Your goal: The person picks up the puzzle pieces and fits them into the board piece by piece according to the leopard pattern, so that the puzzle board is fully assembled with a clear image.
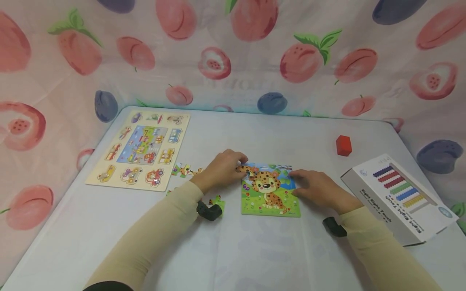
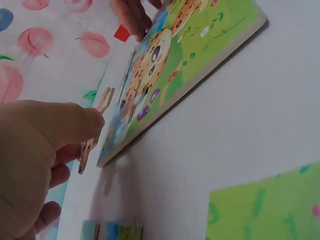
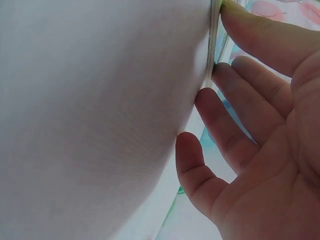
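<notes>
A leopard puzzle board (image 1: pixel 255 206) lies flat on the table between both hands, a cartoon leopard in green grass on it. At its upper left corner, my left hand (image 1: pixel 223 169) pinches a spotted puzzle piece (image 2: pixel 105 100) between thumb and fingers. In the left wrist view this piece is tilted up beside the board's edge. My right hand (image 1: pixel 316 188) touches the board's right edge with thumb and fingertips, fingers slightly bent. Loose puzzle pieces (image 1: pixel 185 169) lie left of the board, partly hidden by the left arm; a green piece (image 2: pixel 265 212) shows large in the left wrist view.
A wooden vehicle puzzle board (image 1: pixel 94 181) lies at the back left. A red block (image 1: pixel 344 145) stands toward the back right. Near the right forearm sits a white box (image 1: pixel 378 202) with coloured strips pictured on it. Fruit-patterned cloth (image 1: pixel 247 81) hangs behind the table.
</notes>
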The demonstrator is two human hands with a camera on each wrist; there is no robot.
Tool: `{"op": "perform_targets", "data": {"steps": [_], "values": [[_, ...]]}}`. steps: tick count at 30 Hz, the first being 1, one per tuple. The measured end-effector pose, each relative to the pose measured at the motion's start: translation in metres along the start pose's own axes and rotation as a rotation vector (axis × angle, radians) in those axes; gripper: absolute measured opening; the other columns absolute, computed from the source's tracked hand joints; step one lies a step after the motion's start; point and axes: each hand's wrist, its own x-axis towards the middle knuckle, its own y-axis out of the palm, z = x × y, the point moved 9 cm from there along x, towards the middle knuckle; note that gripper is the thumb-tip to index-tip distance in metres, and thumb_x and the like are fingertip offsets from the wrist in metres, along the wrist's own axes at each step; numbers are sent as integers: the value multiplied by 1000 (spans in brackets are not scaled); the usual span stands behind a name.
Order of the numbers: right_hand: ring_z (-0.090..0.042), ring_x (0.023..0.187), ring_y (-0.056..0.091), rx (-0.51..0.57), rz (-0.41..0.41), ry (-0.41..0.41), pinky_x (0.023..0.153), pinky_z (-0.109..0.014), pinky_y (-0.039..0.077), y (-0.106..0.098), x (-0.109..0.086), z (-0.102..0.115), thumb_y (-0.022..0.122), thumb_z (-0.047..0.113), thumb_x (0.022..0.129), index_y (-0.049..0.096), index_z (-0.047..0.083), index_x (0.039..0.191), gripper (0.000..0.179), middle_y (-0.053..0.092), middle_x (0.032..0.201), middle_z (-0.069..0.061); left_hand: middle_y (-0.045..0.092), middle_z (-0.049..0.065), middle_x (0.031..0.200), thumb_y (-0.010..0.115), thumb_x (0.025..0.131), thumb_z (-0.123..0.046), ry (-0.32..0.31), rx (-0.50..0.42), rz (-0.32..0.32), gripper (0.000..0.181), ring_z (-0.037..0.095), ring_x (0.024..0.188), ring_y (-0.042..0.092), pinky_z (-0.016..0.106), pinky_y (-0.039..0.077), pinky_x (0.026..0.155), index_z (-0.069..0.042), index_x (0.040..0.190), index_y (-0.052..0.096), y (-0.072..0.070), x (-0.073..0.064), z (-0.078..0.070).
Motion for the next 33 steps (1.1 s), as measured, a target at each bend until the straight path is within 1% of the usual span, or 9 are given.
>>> {"op": "perform_targets", "data": {"steps": [4, 8, 14, 25, 30, 33], "values": [[-46, 132, 44, -10, -14, -21, 106, -63, 34, -1, 0, 1, 75, 18, 89, 57, 5, 139, 55, 51, 143, -24, 65, 3, 124, 73, 93, -27, 13, 13, 6, 43, 22, 121, 53, 40, 40, 104, -9, 131, 64, 3, 2, -5], [-46, 132, 44, -5, -15, -25, 106, -63, 34, 0, -1, 1, 75, 18, 89, 57, 5, 139, 55, 52, 143, -24, 64, 3, 124, 73, 93, -29, 13, 3, 8, 44, 21, 120, 53, 37, 41, 103, -10, 131, 63, 7, 2, -9], [-46, 131, 44, -4, -21, -33, 106, -63, 34, -1, -1, 2, 75, 17, 89, 57, 4, 139, 55, 52, 142, -24, 65, 3, 122, 75, 92, -29, 27, -13, 7, 43, 21, 119, 54, 37, 42, 102, -9, 129, 64, 12, 4, -14], [-46, 131, 44, -2, -20, -28, 106, -63, 34, -2, -1, 1, 75, 18, 89, 57, 5, 139, 55, 52, 142, -23, 67, 4, 119, 73, 92, -26, 74, 37, -5, 41, 21, 113, 57, 37, 46, 97, -7, 128, 65, 18, 9, -24], [-45, 131, 45, -7, -22, -32, 106, -63, 34, -2, -1, 1, 75, 18, 89, 57, 5, 139, 54, 52, 142, -23, 68, 4, 119, 73, 93, -26, 107, 46, -20, 41, 22, 113, 57, 37, 46, 97, -7, 128, 65, 18, 10, -30], [-45, 131, 45, -6, -23, -34, 106, -63, 34, -1, -1, 1, 75, 18, 89, 57, 5, 139, 54, 52, 142, -23, 67, 4, 119, 73, 93, -27, 109, 47, -19, 41, 22, 113, 57, 37, 45, 98, -6, 128, 65, 19, 10, -32]]}}
